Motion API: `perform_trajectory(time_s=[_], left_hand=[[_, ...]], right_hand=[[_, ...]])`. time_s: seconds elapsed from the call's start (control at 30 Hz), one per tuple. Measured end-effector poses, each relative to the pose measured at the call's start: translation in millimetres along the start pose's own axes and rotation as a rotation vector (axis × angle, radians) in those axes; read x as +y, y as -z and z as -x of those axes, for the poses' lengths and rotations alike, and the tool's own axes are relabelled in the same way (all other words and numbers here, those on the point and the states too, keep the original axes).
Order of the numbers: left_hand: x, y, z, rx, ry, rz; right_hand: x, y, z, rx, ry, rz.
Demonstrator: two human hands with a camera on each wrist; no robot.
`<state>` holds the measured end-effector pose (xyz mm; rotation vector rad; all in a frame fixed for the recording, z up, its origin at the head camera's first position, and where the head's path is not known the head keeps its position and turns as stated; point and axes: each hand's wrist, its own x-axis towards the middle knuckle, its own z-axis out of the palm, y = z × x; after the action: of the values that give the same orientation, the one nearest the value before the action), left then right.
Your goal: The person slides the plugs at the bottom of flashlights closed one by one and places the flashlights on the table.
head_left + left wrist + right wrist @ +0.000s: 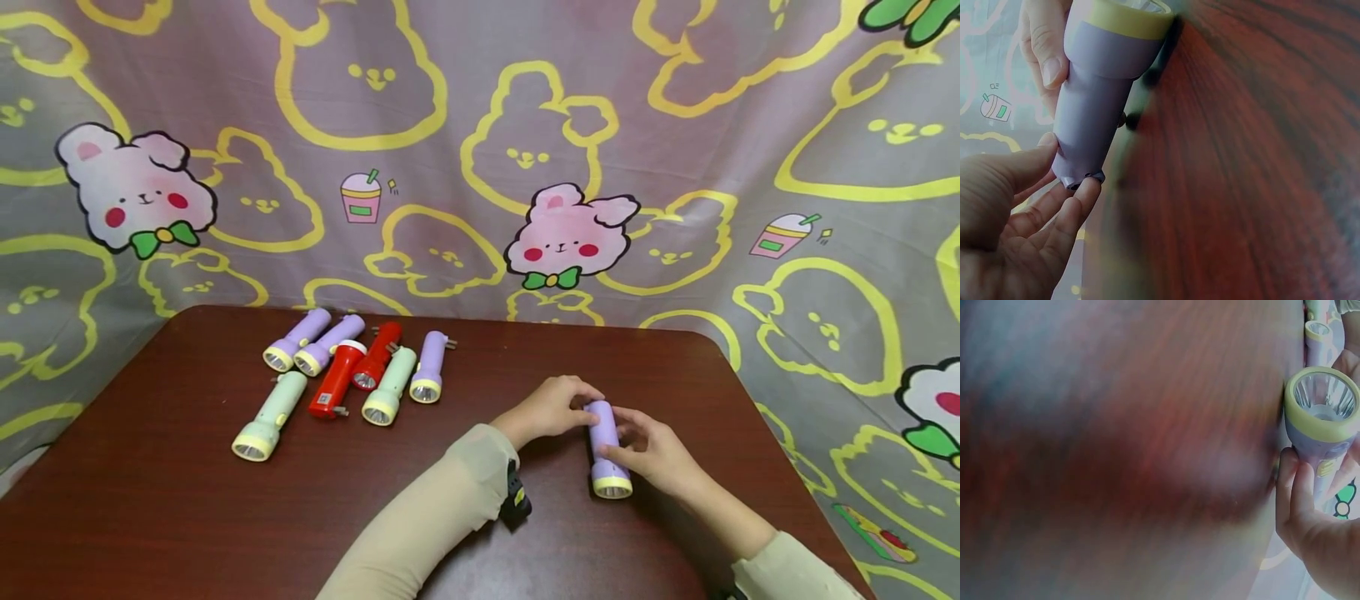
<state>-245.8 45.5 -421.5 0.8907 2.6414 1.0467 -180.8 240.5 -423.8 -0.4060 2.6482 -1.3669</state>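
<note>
A purple flashlight (604,437) with a yellow rim lies at the table's right side, its lens toward me. My left hand (551,408) holds its tail end, with the thumb on one side and fingertips at the end cap in the left wrist view. From the right, my right hand (660,454) grips the body of the same flashlight (1322,412). In the right wrist view its fingers are just behind the head, near a yellow switch (1325,467). The palm side of the right hand is partly hidden in the head view.
On the dark wood table (187,517), several other flashlights lie grouped at the back left: purple ones (429,362), red ones (341,375) and pale green ones (272,412). Some show prongs sticking out. A patterned curtain (450,167) hangs behind the table and along its sides.
</note>
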Motion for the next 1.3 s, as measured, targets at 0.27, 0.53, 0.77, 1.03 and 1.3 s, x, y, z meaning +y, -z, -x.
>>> perform_trajectory(time_s=[0.27,0.53,0.77,1.03,1.3], left_hand=[[-1.6,-0.5,0.3,-0.013,0.000,0.013],[-1.4,0.3,-0.6,-0.018,0.004,0.060],[-3.3,0.8,-0.1,-0.003,-0.012,0.093],[-5.4,7.2,3.4,0.003,-0.046,0.075],[-12.4,21.2,13.8,-0.002,-0.012,0.053]], right_hand=[[-1.4,1.8,0.6,-0.003,0.006,0.025],[-3.8,4.9,2.4,-0.023,-0.003,0.013],[-3.3,5.9,3.4,-0.016,-0.002,0.009],[-4.7,4.6,5.3,-0.007,-0.013,0.029],[-8.6,3.8,7.2,0.008,-0.055,0.028]])
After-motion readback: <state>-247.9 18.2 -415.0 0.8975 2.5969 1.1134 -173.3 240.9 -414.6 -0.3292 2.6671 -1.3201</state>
